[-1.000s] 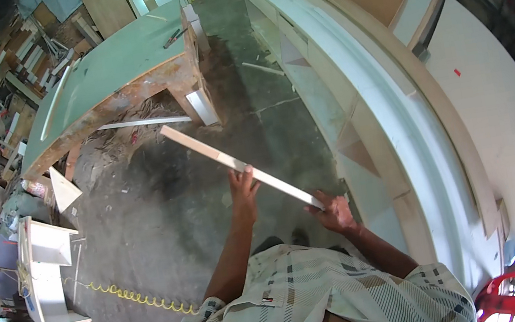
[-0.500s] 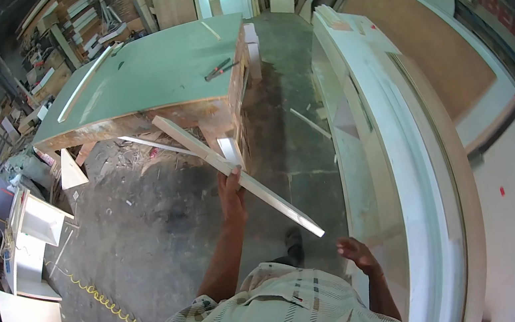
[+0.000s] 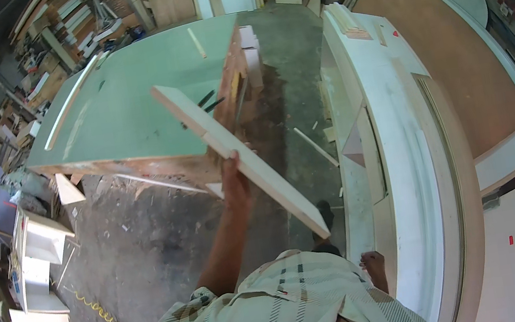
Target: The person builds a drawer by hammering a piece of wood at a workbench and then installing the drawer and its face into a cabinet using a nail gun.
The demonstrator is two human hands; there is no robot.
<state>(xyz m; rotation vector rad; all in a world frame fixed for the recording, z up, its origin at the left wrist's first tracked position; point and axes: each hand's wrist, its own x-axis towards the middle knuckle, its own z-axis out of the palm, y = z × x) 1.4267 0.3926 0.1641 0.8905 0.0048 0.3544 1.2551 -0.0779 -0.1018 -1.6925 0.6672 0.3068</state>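
My left hand [image 3: 233, 177] is closed around the edge of a long pale wooden board [image 3: 252, 170], near its middle. The board slants from over the near right corner of a green-topped workbench [image 3: 139, 92] down toward my shirt front. A dark-handled hand tool, perhaps pincers [image 3: 206, 98], lies on the bench top, partly hidden behind the board. Low on the right, my right hand [image 3: 374, 265] has its fingers curled in, with nothing visible in them. It is beside a long white cabinet carcass [image 3: 394, 132].
Thin strips, one a long white strip [image 3: 72, 99], lie on the bench. Another narrow strip [image 3: 316, 147] is on the floor by the cabinet. A yellow coiled hose [image 3: 103, 313] trails across the floor at left, near a white box unit [image 3: 36, 253]. Large brown panels [image 3: 450, 56] lean at right.
The board, still in my left hand, has turned to show more of its broad face, and the bench appears nearer. My right hand has dropped lower and its fingers have curled in.
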